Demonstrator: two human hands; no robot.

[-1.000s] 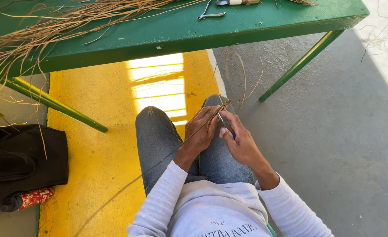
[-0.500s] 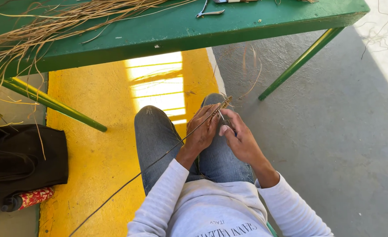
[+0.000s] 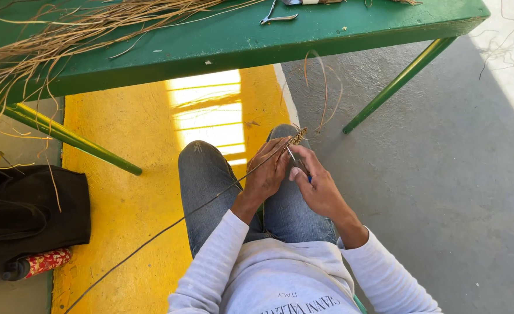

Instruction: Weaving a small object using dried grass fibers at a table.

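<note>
Spanning the top of the view, a green table (image 3: pixel 222 43) littered with a heap of dry straw fibres (image 3: pixel 65 29) and bearing metal pliers (image 3: pixel 277 17) near its far edge. Lying at the left on the floor, a black bag (image 3: pixel 30 215) with a red patterned bottle (image 3: pixel 39 263) just beside it. Resting over the knees, left hand (image 3: pixel 267 171) pinching a braided straw strip (image 3: pixel 296 138), its long dark strand (image 3: pixel 169 224) trailing down-left across the yellow floor. Closing beside it, right hand (image 3: pixel 318 183) gripping a thin metal tool (image 3: pixel 292 157) touching the braid.
</note>
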